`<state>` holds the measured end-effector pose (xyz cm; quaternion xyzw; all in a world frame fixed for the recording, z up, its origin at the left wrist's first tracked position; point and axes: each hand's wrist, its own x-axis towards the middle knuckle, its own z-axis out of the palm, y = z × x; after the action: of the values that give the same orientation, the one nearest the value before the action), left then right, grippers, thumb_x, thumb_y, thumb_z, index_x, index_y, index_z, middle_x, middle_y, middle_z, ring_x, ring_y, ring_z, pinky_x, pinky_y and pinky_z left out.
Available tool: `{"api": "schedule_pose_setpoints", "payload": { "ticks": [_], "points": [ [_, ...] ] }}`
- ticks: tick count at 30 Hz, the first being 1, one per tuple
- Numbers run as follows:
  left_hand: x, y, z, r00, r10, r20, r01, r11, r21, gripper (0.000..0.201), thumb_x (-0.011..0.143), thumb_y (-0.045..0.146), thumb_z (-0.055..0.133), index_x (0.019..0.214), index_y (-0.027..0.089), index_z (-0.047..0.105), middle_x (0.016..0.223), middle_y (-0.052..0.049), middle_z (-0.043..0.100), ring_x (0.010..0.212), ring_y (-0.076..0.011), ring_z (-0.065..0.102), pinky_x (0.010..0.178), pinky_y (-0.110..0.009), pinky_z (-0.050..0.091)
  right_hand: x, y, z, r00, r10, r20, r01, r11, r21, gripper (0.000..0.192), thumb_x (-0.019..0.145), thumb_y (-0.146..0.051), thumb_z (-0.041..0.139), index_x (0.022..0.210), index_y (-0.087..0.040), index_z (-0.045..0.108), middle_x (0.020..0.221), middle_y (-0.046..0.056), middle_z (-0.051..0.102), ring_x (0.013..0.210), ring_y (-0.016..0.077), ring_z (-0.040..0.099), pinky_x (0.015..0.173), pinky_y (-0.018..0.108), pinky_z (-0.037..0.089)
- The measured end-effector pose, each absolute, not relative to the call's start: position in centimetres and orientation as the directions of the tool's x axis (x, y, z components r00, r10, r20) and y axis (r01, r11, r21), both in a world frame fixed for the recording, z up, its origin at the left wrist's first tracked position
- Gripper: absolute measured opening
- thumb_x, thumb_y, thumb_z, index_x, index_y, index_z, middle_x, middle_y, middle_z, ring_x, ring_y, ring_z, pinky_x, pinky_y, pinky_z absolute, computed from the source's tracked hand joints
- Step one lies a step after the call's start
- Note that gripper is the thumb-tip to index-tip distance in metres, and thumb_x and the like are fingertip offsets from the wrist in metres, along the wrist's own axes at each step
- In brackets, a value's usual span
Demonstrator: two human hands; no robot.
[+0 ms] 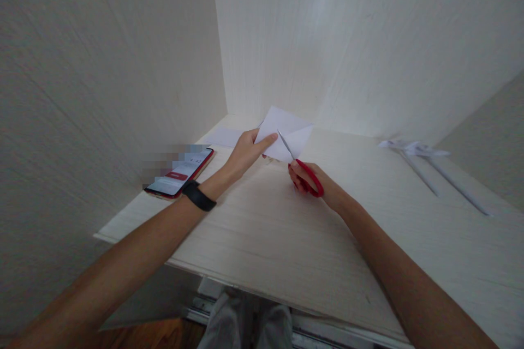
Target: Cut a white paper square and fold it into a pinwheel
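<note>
My left hand [250, 150] pinches a square of white paper [282, 120] by its left edge, thumb on top and fingers behind. A band is on that wrist. In my right hand [311, 180] is a pair of scissors [308, 174] with red handles. One silver blade lies over the face of the paper, its tip near my left thumb; the other blade is hidden behind the sheet. A crease or cut line runs across the paper's right part, and I cannot tell which it is.
To the left lies a phone [182, 172] with its screen lit. Another white paper sheet [224, 136] rests behind my left hand. Two paper pinwheels on white sticks [454, 182] lie at the right. Walls enclose the white tabletop [254, 234] at the back and left.
</note>
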<state>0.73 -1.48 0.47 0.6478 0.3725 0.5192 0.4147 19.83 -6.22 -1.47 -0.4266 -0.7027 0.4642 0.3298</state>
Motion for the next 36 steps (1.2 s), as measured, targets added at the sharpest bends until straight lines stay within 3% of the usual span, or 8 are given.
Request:
{"api": "schedule_pose_setpoints", "payload": {
  "ticks": [9, 15, 19, 23, 29, 36],
  "points": [
    [0.6, -1.0, 0.3, 0.044, 0.943, 0.330, -0.075, -0.326, 0.942, 0.025, 0.070, 0.036, 0.072, 0.065, 0.015, 0.060, 0.059, 0.002, 0.055, 0.055, -0.0099, 0.046, 0.051, -0.022, 0.032, 20.0, -6.8, -0.5, -0.454, 0.891, 0.031, 0.221, 0.146, -0.964, 0.057, 0.082, -0.076, 0.045, 0.063, -0.022, 0.043, 0.054, -0.003, 0.045, 0.051, 0.0120, 0.040, 0.054, 0.029, 0.031],
    [0.2, -0.1, 0.2, -0.059, 0.951, 0.302, -0.258, -0.307, 0.916, 0.026, 0.070, 0.037, 0.070, 0.084, 0.017, 0.063, 0.083, -0.003, 0.066, 0.072, -0.0129, 0.058, 0.063, -0.023, 0.045, 20.2, -6.6, -0.9, -0.454, 0.891, 0.023, 0.110, 0.081, -0.991, 0.055, 0.081, -0.074, 0.052, 0.066, -0.021, 0.046, 0.060, -0.004, 0.045, 0.052, 0.0104, 0.041, 0.053, 0.028, 0.031],
    [-0.2, 0.1, 0.7, -0.008, 0.961, 0.276, -0.308, -0.264, 0.914, 0.022, 0.070, 0.037, 0.066, 0.075, 0.018, 0.058, 0.075, -0.002, 0.061, 0.064, -0.0093, 0.054, 0.057, -0.020, 0.043, 20.3, -5.8, -1.9, -0.445, 0.895, 0.024, -0.019, 0.018, -1.000, 0.058, 0.080, -0.078, 0.046, 0.068, -0.021, 0.046, 0.061, -0.005, 0.042, 0.049, 0.0099, 0.039, 0.052, 0.027, 0.032],
    [-0.2, -0.2, 0.9, 0.179, 0.948, 0.263, -0.218, -0.222, 0.950, 0.025, 0.065, 0.037, 0.073, 0.067, 0.015, 0.060, 0.066, -0.001, 0.059, 0.056, -0.0092, 0.051, 0.052, -0.021, 0.039, 20.3, -5.3, -2.2, -0.377, 0.925, 0.043, -0.112, 0.000, -0.994, 0.060, 0.078, -0.080, 0.048, 0.071, -0.020, 0.050, 0.063, -0.004, 0.042, 0.050, 0.0096, 0.041, 0.052, 0.027, 0.032],
    [0.0, -0.6, 0.2, 0.373, 0.902, 0.218, -0.003, -0.234, 0.972, 0.029, 0.063, 0.038, 0.078, 0.074, 0.012, 0.070, 0.069, -0.001, 0.065, 0.062, -0.0123, 0.055, 0.058, -0.023, 0.040, 20.6, -5.1, -1.6, -0.237, 0.964, 0.125, -0.187, 0.081, -0.979, 0.055, 0.075, -0.076, 0.056, 0.071, -0.021, 0.049, 0.066, -0.004, 0.046, 0.053, 0.0098, 0.041, 0.054, 0.028, 0.033],
    [-0.1, -0.3, -0.2, 0.381, 0.899, 0.216, 0.109, -0.275, 0.955, 0.032, 0.065, 0.042, 0.077, 0.072, 0.013, 0.068, 0.068, 0.001, 0.061, 0.061, -0.0116, 0.051, 0.056, -0.023, 0.034, 21.0, -5.1, -2.0, -0.227, 0.964, 0.141, -0.074, 0.127, -0.989, 0.028, 0.078, -0.040, 0.071, 0.070, -0.020, 0.053, 0.053, -0.005, 0.045, 0.052, 0.0106, 0.038, 0.054, 0.030, 0.029]
  ]
}}
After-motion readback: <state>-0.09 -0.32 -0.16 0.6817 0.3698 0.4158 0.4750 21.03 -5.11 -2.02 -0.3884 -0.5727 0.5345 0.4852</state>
